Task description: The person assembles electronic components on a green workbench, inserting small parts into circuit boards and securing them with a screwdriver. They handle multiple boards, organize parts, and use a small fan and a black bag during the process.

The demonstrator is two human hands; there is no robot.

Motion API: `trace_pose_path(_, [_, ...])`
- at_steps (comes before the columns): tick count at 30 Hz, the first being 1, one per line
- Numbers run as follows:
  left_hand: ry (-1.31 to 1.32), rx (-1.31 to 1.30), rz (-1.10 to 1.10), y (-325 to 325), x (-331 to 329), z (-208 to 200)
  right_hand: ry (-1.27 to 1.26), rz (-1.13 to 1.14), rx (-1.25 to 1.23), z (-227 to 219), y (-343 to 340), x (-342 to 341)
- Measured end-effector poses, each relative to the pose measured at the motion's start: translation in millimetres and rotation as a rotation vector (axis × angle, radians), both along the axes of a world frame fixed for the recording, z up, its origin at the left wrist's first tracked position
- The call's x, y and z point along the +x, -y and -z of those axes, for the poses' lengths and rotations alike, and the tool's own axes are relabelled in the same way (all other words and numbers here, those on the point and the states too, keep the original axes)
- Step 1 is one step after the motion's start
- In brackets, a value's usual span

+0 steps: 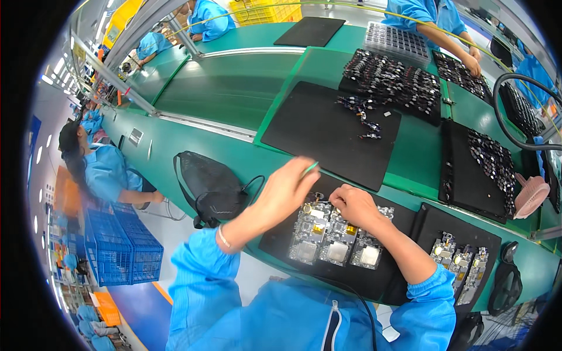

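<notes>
My left hand (284,188) is raised above the upper edge of the near black mat (275,240), slightly smeared by motion. Between its fingertips is a small, thin green piece (311,168), too small to name. My right hand (357,206) is closed in a pinch at the upper end of the circuit boards; whatever its fingertips hold cannot be made out. Three circuit boards lie side by side on the mat: the left one (307,234), the middle one (338,238) and the right one (367,253), partly covered by my right hand and forearm. Each carries a silvery square.
More circuit boards (462,263) lie on a mat to the right. Beyond my hands, a black mat (316,128) holds a few small dark parts (367,120). A black bag (211,184) sits left, a pink fan (531,196) right. Co-workers in blue work around the green bench.
</notes>
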State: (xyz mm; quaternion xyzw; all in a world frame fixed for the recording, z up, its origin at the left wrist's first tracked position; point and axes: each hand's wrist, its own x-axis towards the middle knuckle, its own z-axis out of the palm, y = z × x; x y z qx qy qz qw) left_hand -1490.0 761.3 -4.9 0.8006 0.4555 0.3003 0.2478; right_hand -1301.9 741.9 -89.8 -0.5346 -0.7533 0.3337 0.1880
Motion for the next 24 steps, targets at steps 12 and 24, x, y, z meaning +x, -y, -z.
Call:
trace_pose_path(12, [-0.078,-0.174,-0.022,3.1,-22.3,96.2,0.077,-0.007,0.095,-0.3,3.3,-1.0])
trace_pose_path(24, [-0.036,-0.107,-0.070,12.5,-19.4,91.9,0.115,-0.017,-0.019,-8.9,-1.4,-3.6])
